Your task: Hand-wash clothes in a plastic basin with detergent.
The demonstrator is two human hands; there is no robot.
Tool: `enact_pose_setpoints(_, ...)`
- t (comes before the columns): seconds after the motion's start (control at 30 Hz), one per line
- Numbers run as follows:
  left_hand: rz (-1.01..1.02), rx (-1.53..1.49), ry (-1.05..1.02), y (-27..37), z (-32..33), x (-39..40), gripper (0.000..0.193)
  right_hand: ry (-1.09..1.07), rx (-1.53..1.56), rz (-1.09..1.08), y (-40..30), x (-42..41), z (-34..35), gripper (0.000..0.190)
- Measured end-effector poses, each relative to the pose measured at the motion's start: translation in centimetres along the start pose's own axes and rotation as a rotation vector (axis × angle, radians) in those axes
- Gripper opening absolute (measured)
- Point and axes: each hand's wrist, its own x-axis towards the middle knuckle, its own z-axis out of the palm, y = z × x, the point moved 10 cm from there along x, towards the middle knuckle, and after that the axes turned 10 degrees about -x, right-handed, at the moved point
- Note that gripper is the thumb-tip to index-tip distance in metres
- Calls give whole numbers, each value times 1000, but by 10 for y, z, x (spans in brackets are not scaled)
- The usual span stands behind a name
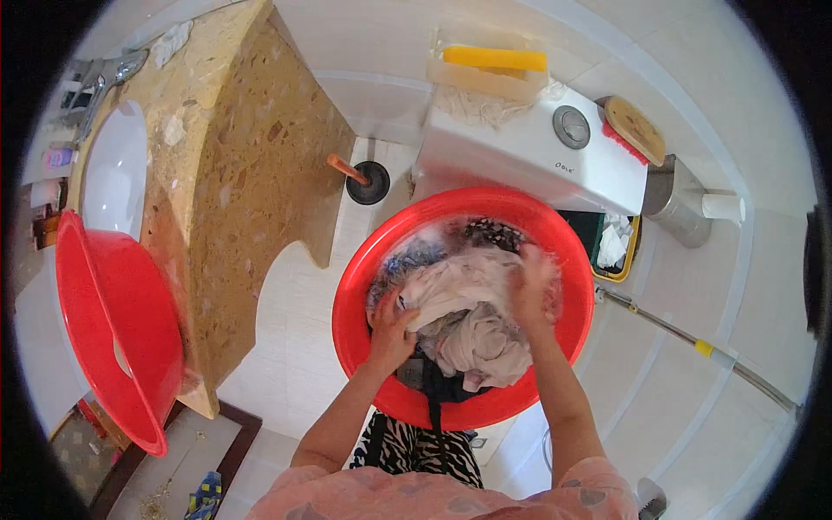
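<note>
A large red plastic basin [364,266] stands before me, filled with wet clothes. On top lies a bundle of pale pinkish-white cloth [461,276], with darker patterned garments [416,253] around it. My left hand [392,331] rests at the left edge of the pale cloth, its fingers on the fabric. My right hand [533,286], blurred, is at the cloth's right side; whether it grips the fabric cannot be made out. A black strap [434,409] hangs over the basin's near rim.
A stone washstand [260,149] is at the left, with a second red basin [130,312] tilted on it. A plunger [368,182] stands on the floor. Beyond the clothes basin are a toilet tank [520,143], a wooden brush [634,130] and a waste bin [617,276]. A metal pole [682,335] lies right.
</note>
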Motion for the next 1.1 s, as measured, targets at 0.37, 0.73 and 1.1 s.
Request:
enact_pose_setpoints(0.37,-474,61,-26,-50,106,67,76,-49,-647,-194,-12,-46,81,43)
enact_pose_setpoints(0.73,-497,-277,238,-130,137,76,55,-360,-411,-10,-40,-18,150,25)
enact_pose_setpoints(1.1,-321,-84,-148,-26,133,131,45,-185,-624,-257,75,95,145,35)
